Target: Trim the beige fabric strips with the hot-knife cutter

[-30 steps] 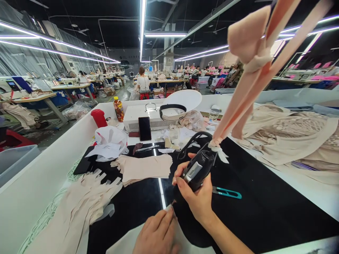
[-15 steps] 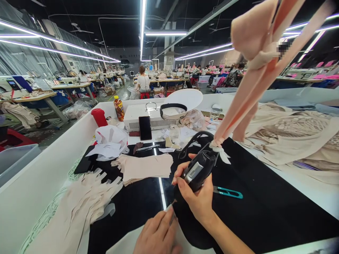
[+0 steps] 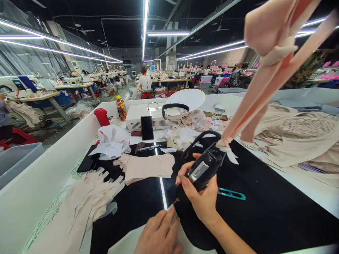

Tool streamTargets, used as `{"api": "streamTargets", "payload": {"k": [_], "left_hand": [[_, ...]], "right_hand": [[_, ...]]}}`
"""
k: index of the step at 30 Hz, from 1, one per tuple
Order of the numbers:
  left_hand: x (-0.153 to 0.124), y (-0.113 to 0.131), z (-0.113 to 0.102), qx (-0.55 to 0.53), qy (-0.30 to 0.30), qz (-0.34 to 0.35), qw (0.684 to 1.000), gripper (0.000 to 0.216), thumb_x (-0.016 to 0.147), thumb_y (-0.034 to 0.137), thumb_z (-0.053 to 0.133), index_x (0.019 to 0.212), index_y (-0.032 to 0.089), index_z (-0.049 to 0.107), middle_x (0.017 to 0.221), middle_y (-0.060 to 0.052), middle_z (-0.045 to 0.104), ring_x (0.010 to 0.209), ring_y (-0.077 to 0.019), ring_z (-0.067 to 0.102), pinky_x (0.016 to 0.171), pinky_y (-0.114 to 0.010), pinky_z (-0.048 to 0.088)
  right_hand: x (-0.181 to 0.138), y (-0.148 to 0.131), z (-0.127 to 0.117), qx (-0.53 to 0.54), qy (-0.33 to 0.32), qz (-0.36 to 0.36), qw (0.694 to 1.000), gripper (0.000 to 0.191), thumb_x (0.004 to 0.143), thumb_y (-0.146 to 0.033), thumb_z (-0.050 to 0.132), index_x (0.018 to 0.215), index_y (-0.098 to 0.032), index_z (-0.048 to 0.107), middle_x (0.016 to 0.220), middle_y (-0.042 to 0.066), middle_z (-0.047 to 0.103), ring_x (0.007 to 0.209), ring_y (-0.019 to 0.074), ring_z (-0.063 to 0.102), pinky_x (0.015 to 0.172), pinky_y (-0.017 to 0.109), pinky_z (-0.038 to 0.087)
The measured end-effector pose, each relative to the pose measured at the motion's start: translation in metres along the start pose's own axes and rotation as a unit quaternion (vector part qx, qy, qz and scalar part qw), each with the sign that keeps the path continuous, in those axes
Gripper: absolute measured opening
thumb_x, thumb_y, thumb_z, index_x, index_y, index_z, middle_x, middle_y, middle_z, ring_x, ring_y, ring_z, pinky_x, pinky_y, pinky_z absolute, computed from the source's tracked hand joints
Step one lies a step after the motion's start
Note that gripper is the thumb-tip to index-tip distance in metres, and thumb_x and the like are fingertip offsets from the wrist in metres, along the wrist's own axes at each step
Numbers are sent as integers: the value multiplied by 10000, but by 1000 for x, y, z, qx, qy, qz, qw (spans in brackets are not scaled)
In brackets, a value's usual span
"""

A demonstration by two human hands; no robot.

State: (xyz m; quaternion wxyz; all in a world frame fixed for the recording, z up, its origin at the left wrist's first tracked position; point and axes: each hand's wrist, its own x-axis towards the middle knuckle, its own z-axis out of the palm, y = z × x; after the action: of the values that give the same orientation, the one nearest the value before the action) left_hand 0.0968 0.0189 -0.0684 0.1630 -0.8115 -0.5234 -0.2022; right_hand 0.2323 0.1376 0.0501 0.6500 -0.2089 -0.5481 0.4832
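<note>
My right hand is wrapped round a black corded hand tool with a silver plate on its side. The tool tilts down to the left over the black work surface; its working end is dark and hard to make out. Peach fabric strips, knotted at its upper end, run up to the right. My left hand lies with fingers stretched on a pale fabric piece, fingertips at its pointed corner near the tool. Teal-handled thread snips lie right of my right hand.
A stack of pale cut pieces lies beyond my hands, with more fabric strips at the left. Behind are a phone, a white vented box, a bottle and a plastic bag. Fabric piles fill the right.
The view has shifted slightly, moving the scene a little to the right. My right hand keeps its hold on the tool, and my left hand stays on the fabric.
</note>
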Motion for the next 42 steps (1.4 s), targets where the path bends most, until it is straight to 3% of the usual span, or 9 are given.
{"api": "streamTargets", "payload": {"k": [8,34,42], "left_hand": [[-2,-3,5,12,2,26,1000,471,1003,526,622,1352,212,657,1455,-26,647,1194,-201,645,905,-264,553],[1,-1,5,2,-2,22,1000,453,991,482,637,1335,188,654,1420,-47,657,1134,-209,634,824,-267,556],[0,-1,10,-4,15,16,1000,442,967,447,668,1323,185,652,1346,-41,703,1092,-212,648,753,-276,551]], "right_hand": [[-2,-1,0,3,-2,12,1000,510,907,-163,746,1316,-312,478,842,-44,658,614,129,624,552,262,549],[-2,1,8,-9,14,4,1000,473,895,-152,726,1277,-299,488,824,-50,675,591,127,635,581,288,582],[-10,3,11,23,-26,12,999,508,919,-116,708,1312,-340,479,853,-53,658,610,113,622,542,243,544]]}}
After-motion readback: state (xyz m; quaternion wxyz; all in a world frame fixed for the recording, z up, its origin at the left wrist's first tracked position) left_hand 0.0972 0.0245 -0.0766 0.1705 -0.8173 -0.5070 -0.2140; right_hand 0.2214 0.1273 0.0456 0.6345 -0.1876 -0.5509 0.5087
